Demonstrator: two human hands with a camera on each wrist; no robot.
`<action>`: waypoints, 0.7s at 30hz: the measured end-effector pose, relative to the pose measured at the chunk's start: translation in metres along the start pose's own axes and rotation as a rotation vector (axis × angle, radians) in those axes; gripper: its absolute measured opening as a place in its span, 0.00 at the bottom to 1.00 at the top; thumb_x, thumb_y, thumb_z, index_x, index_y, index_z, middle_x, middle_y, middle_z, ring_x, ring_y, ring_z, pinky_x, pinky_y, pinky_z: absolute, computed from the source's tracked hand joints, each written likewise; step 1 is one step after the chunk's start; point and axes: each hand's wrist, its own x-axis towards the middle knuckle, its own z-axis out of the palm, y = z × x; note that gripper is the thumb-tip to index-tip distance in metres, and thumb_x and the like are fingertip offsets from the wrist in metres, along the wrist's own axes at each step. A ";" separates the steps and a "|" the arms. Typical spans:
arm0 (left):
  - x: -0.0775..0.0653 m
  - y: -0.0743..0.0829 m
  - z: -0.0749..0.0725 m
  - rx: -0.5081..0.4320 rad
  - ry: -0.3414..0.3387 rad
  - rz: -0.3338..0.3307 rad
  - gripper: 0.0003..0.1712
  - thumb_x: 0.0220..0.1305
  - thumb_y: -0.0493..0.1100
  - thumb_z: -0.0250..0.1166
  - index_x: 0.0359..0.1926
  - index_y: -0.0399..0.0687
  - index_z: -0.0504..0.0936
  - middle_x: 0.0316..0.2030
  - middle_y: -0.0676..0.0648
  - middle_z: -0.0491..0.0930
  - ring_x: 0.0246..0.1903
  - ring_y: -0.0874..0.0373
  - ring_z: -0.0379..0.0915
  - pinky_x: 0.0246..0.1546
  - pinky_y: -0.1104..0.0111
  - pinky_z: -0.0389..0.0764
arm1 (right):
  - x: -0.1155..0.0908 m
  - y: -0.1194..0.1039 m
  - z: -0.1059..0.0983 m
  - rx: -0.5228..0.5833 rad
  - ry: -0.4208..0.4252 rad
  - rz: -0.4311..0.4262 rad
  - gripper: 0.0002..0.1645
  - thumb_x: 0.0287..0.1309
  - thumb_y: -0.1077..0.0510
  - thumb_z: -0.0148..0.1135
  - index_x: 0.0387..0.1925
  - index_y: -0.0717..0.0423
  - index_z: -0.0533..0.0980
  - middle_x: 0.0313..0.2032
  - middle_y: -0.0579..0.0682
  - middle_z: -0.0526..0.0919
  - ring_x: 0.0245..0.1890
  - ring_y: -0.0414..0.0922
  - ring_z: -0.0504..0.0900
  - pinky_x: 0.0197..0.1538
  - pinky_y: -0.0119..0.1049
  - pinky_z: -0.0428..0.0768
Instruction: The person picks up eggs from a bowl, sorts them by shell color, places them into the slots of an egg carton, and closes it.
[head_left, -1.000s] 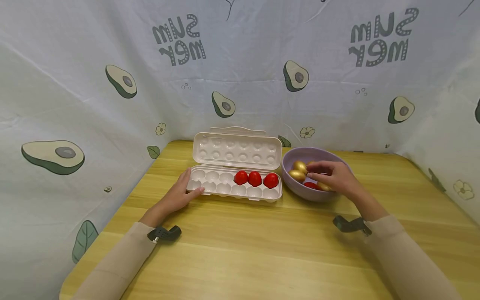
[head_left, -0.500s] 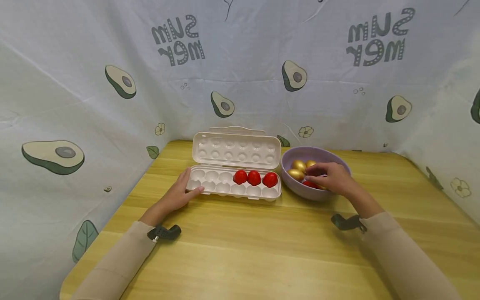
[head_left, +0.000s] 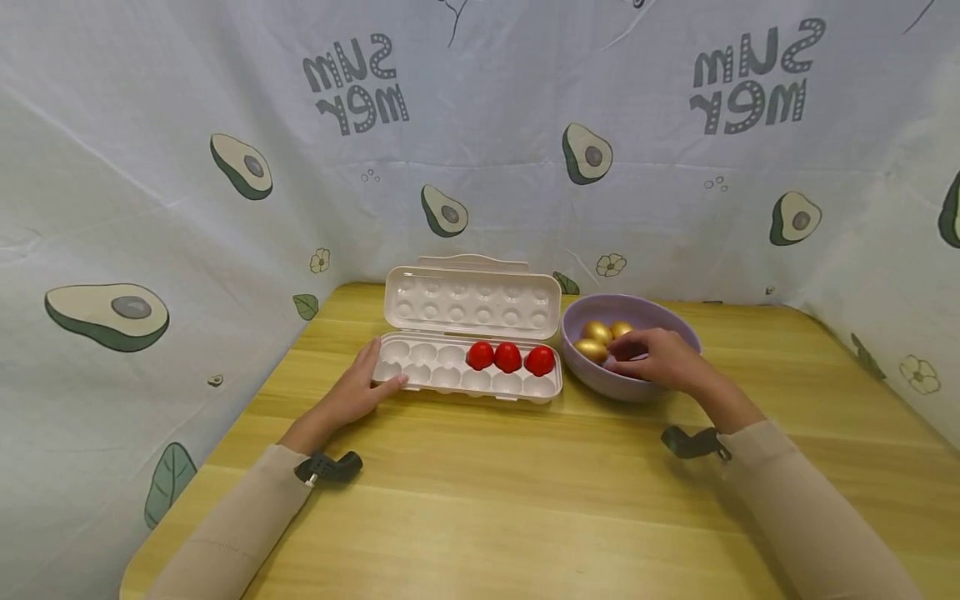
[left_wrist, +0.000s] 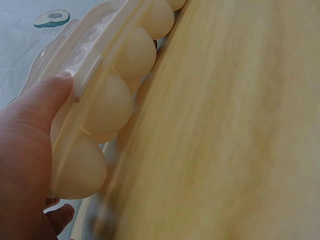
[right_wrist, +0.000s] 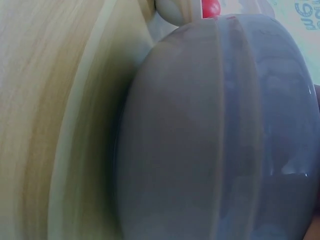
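The left hand (head_left: pixel 356 387) grips the left end of a cream egg carton (head_left: pixel 420 392). In the left wrist view its thumb (left_wrist: pixel 45 100) presses on the front rim and fingertips show beneath. Three red eggs (head_left: pixel 508 357) sit in the back row at the carton's right; its lid (head_left: pixel 472 300) stands raised behind. The right hand (head_left: pixel 663 358) reaches into a purple bowl (head_left: pixel 622 387), fingers bent, beside several gold eggs (head_left: pixel 592 350). What lies under its fingers is hidden. The right wrist view shows mostly the bowl's outer wall (right_wrist: pixel 180 130).
Everything stands on a wooden table (head_left: pixel 480 500). The bowl is close to the carton's right end. A pale cloth (head_left: pixel 495 125) printed with avocados hangs behind and along the sides.
The red egg seen under the right hand in the bowl is out of sight now. The right hand has shifted only slightly. The left hand stays on the egg carton.
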 end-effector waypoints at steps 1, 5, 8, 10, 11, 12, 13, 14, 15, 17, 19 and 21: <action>0.000 0.000 0.000 -0.001 0.000 -0.001 0.56 0.55 0.69 0.52 0.70 0.45 0.33 0.69 0.43 0.35 0.67 0.49 0.32 0.64 0.52 0.43 | 0.001 0.000 0.000 0.001 -0.010 -0.004 0.25 0.48 0.43 0.64 0.42 0.56 0.79 0.39 0.49 0.82 0.38 0.43 0.77 0.43 0.38 0.75; 0.000 -0.001 0.001 0.000 0.003 0.002 0.56 0.56 0.69 0.52 0.70 0.44 0.33 0.69 0.43 0.35 0.67 0.49 0.32 0.64 0.52 0.43 | 0.003 0.003 -0.003 0.006 -0.052 -0.029 0.23 0.49 0.47 0.66 0.43 0.57 0.79 0.39 0.50 0.82 0.37 0.42 0.77 0.40 0.33 0.75; 0.001 -0.003 0.003 0.006 0.004 0.007 0.56 0.56 0.69 0.51 0.69 0.43 0.34 0.69 0.43 0.35 0.67 0.50 0.32 0.64 0.52 0.43 | 0.005 0.005 -0.005 -0.004 -0.090 -0.055 0.21 0.49 0.49 0.66 0.44 0.56 0.79 0.37 0.47 0.83 0.36 0.41 0.77 0.39 0.31 0.74; 0.001 -0.003 0.003 0.003 0.003 0.011 0.56 0.56 0.69 0.51 0.69 0.42 0.34 0.69 0.42 0.35 0.67 0.50 0.32 0.64 0.53 0.43 | 0.007 0.006 -0.008 -0.025 -0.118 -0.068 0.21 0.48 0.48 0.66 0.43 0.54 0.80 0.36 0.45 0.82 0.34 0.41 0.75 0.38 0.31 0.73; 0.001 -0.002 0.003 -0.001 0.004 0.012 0.56 0.57 0.68 0.52 0.69 0.42 0.33 0.69 0.42 0.35 0.67 0.50 0.32 0.64 0.53 0.43 | 0.008 0.007 -0.010 -0.033 -0.134 -0.073 0.21 0.48 0.48 0.66 0.43 0.54 0.80 0.35 0.44 0.82 0.34 0.40 0.75 0.38 0.31 0.73; 0.001 -0.002 0.003 -0.003 0.005 0.013 0.56 0.57 0.68 0.52 0.69 0.42 0.33 0.69 0.42 0.35 0.67 0.50 0.32 0.64 0.53 0.43 | 0.009 0.007 -0.011 -0.039 -0.153 -0.073 0.21 0.48 0.47 0.66 0.43 0.54 0.80 0.35 0.44 0.82 0.33 0.40 0.74 0.38 0.32 0.72; 0.001 -0.001 0.002 -0.005 0.005 0.014 0.56 0.57 0.68 0.52 0.69 0.43 0.33 0.69 0.42 0.35 0.67 0.50 0.32 0.64 0.53 0.43 | 0.010 0.007 -0.013 -0.045 -0.172 -0.072 0.21 0.48 0.47 0.66 0.43 0.53 0.80 0.36 0.44 0.82 0.33 0.40 0.74 0.37 0.32 0.72; 0.001 -0.001 0.002 -0.008 0.005 0.015 0.56 0.57 0.68 0.52 0.69 0.42 0.33 0.69 0.41 0.35 0.67 0.50 0.32 0.64 0.53 0.43 | 0.011 0.007 -0.015 -0.043 -0.195 -0.065 0.21 0.49 0.48 0.66 0.44 0.53 0.80 0.36 0.44 0.82 0.33 0.41 0.73 0.37 0.32 0.72; 0.001 0.000 0.002 -0.011 0.006 0.016 0.56 0.57 0.68 0.52 0.69 0.42 0.33 0.69 0.41 0.35 0.67 0.50 0.32 0.64 0.53 0.43 | 0.012 0.007 -0.016 -0.035 -0.216 -0.059 0.21 0.49 0.48 0.66 0.44 0.53 0.79 0.37 0.44 0.82 0.33 0.41 0.73 0.37 0.32 0.72; 0.001 0.000 0.001 -0.010 0.006 0.016 0.56 0.57 0.68 0.52 0.69 0.41 0.34 0.69 0.41 0.35 0.67 0.50 0.32 0.64 0.53 0.43 | 0.013 0.008 -0.019 -0.021 -0.255 -0.048 0.21 0.49 0.49 0.65 0.45 0.53 0.79 0.39 0.45 0.82 0.34 0.42 0.73 0.37 0.32 0.72; 0.002 0.001 0.000 -0.006 0.006 0.014 0.56 0.57 0.68 0.52 0.69 0.41 0.34 0.69 0.42 0.35 0.67 0.50 0.32 0.64 0.53 0.43 | 0.014 0.009 -0.021 -0.003 -0.283 -0.043 0.22 0.49 0.49 0.66 0.46 0.54 0.78 0.39 0.46 0.82 0.36 0.41 0.74 0.37 0.31 0.73; 0.002 0.000 0.000 -0.002 0.007 0.011 0.56 0.56 0.69 0.51 0.69 0.41 0.34 0.69 0.42 0.35 0.67 0.50 0.32 0.64 0.53 0.43 | 0.016 0.009 -0.022 0.007 -0.297 -0.048 0.24 0.48 0.48 0.66 0.47 0.55 0.78 0.39 0.46 0.82 0.37 0.41 0.76 0.38 0.30 0.74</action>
